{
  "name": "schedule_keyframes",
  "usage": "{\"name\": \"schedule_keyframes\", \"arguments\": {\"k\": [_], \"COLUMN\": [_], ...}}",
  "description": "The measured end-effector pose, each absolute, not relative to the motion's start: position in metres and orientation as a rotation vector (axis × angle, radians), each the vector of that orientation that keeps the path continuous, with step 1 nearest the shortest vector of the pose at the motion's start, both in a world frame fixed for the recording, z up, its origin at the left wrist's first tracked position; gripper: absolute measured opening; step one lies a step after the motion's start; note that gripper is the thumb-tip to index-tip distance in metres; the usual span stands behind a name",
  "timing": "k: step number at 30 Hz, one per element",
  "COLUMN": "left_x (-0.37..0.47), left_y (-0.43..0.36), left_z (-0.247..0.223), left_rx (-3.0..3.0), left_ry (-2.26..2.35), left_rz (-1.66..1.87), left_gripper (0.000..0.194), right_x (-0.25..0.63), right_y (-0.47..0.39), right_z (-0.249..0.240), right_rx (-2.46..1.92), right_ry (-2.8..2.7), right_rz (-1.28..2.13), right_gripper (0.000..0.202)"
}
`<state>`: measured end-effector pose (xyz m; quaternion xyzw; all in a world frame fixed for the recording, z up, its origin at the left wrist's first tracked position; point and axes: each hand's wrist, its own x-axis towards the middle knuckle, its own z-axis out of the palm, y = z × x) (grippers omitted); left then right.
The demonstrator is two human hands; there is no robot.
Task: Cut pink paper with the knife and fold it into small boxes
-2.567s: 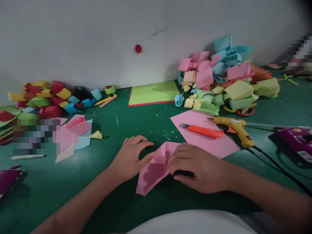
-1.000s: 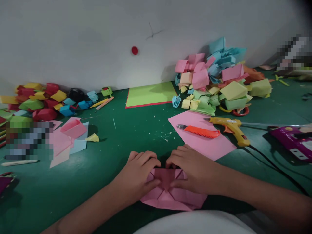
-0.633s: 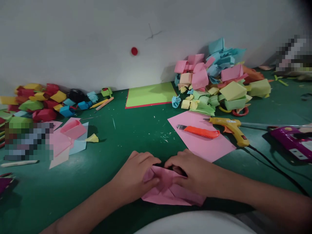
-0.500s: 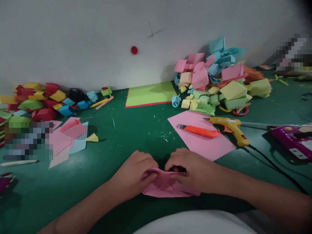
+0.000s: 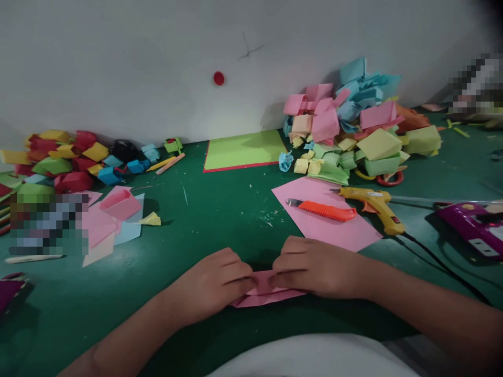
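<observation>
A folded piece of pink paper (image 5: pixel 271 298) lies low in the middle of the green table, close to my body. My left hand (image 5: pixel 220 285) grips its left end, fingers curled over the top. At the other end, my right hand (image 5: pixel 310 267) pinches the paper with bent fingers, and both thumbs are mostly hidden. The paper's upper part is folded down, so a narrow strip shows between the hands. Just beyond my right hand lies a flat pink sheet (image 5: pixel 334 233) with an orange-handled cutter (image 5: pixel 328 210) on it.
A yellow glue gun (image 5: pixel 379 204) lies right, its black cord running past my right forearm; a purple power strip (image 5: pixel 467 225) is beyond. Folded paper pieces (image 5: pixel 326 125) are heaped back right, others (image 5: pixel 74 162) back left. A green sheet (image 5: pixel 245 151) touches the wall.
Both hands have pressed the paper's raised upper edge down toward me, so the piece looks flatter and narrower. My right hand's fingers have closed over the fold.
</observation>
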<state>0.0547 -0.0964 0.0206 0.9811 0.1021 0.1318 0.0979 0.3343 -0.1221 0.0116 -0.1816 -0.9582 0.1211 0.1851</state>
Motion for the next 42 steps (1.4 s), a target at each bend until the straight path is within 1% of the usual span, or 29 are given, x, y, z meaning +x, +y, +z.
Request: {"name": "schedule_keyframes", "arguments": {"k": [6,10,16,20,24,26,29,32,33,36,38,42], "left_x": [0.052,0.047,0.035,0.02,0.004,0.002,0.008,0.02,0.024,0.03,0.031,0.031], "left_y": [-0.096,-0.099,-0.115,-0.125,-0.131,-0.131,-0.127,-0.118,-0.114,-0.104,-0.1,-0.099], "left_z": [0.021,0.019,0.017,0.016,0.015,0.017,0.019,0.017,0.016,0.011,0.009,0.012], "left_rx": [2.99,2.972,2.884,2.764,2.785,2.795,2.733,2.631,2.604,2.577,2.595,2.638], "left_ry": [0.277,0.307,0.496,0.708,0.849,0.847,0.873,0.992,1.022,1.03,0.994,0.935], "left_rz": [0.3,0.272,0.263,0.276,0.243,0.252,0.279,0.319,0.328,0.34,0.352,0.406], "left_gripper": [0.024,0.029,0.045,0.046,0.05,0.049,0.046,0.056,0.056,0.048,0.041,0.026], "right_x": [0.334,0.34,0.358,0.375,0.394,0.399,0.398,0.39,0.387,0.378,0.373,0.356], "right_y": [-0.125,-0.127,-0.135,-0.141,-0.147,-0.149,-0.15,-0.147,-0.146,-0.144,-0.144,-0.145], "right_z": [0.005,-0.003,-0.006,-0.007,-0.009,-0.007,0.001,0.011,0.014,0.021,0.024,0.029], "right_rx": [-0.422,-0.428,-0.597,-0.716,-0.811,-0.818,-0.826,-0.913,-0.94,-0.985,-1.003,-1.074], "right_ry": [-2.759,-2.773,-2.793,-2.772,-2.701,-2.642,-2.546,-2.449,-2.413,-2.338,-2.332,-2.454], "right_rz": [0.044,-0.004,0.152,0.273,0.347,0.384,0.453,0.542,0.569,0.658,0.702,0.732], "right_gripper": [0.029,0.029,0.038,0.05,0.061,0.062,0.057,0.054,0.052,0.046,0.048,0.078]}}
